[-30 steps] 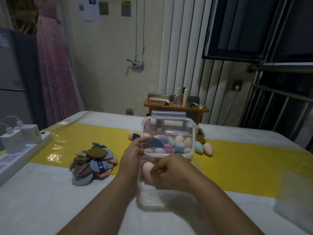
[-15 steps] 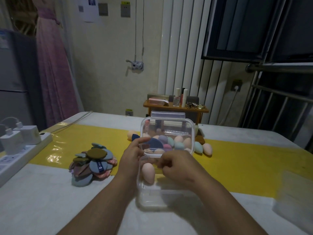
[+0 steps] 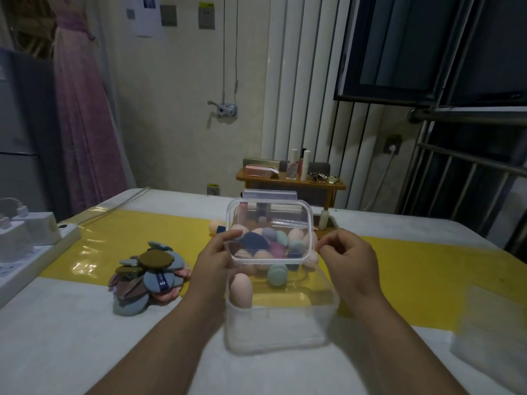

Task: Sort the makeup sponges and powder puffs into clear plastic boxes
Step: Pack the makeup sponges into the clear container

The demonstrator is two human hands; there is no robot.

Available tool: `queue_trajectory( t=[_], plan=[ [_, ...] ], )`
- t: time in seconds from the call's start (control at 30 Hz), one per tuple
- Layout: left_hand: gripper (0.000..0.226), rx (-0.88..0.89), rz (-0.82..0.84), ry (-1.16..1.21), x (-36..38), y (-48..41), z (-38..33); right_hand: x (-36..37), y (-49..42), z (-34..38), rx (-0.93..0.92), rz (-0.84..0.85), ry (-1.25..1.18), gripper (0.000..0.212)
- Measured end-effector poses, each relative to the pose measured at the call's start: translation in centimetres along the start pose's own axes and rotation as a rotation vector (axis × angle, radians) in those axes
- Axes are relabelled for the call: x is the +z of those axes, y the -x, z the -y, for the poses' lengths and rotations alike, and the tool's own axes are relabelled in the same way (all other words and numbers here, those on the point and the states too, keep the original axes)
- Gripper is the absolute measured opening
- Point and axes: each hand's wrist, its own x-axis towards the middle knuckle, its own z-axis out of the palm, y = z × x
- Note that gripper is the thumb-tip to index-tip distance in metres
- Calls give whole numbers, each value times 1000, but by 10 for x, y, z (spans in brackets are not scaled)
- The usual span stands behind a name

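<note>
A clear plastic box (image 3: 281, 329) stands on the table in front of me with its hinged lid (image 3: 269, 220) raised. My left hand (image 3: 212, 262) grips the lid's left edge. My right hand (image 3: 349, 259) hovers by the lid's right edge with curled fingers, and I see nothing in it. A pink egg-shaped sponge (image 3: 241, 290) stands inside the box at its left wall. A green sponge (image 3: 277, 276) shows at the box's far wall. Several coloured sponges (image 3: 273, 242) lie behind the box, seen through the lid. A pile of flat powder puffs (image 3: 148, 276) lies to the left.
A white power strip with chargers (image 3: 31, 246) runs along the table's left edge. A second clear plastic box (image 3: 490, 332), blurred, sits at the right. A small wooden shelf with cosmetics (image 3: 291, 181) stands behind, on the far side of the yellow mat (image 3: 413, 269).
My right hand has left the pink sponge standing in the box and has drawn out to the right, beside the lid. My left hand still holds the lid.
</note>
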Motion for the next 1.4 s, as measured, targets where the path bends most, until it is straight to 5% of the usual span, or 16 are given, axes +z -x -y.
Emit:
queue_trajectory(
  t=[0.2, 0.47, 0.63, 0.7, 0.77, 1.1, 1.4],
  plan=[
    [64, -23, -67, 6, -1, 2, -6, -6, -6, -23, 144, -67, 127, 29],
    [66, -34, -82, 33, -4, -3, -3, 8, -4, -48, 318, 380, 324, 42],
    [67, -36, -68, 40, -2, -1, -5, 15, -3, -48, 416, 404, 129, 11],
    [68, -39, -70, 40, -1, 1, -7, 15, -2, -51, 398, 431, 197, 29],
    [66, -42, -71, 40, 0, 2, -8, 13, -1, -50, 377, 385, 277, 43],
    [63, -45, -64, 26, -1, 3, -9, 0, -1, -37, 313, -12, 67, 28],
    [62, -32, -62, 3, -2, 0, -4, -6, 6, 6, 77, -89, 79, 21]
  ],
)
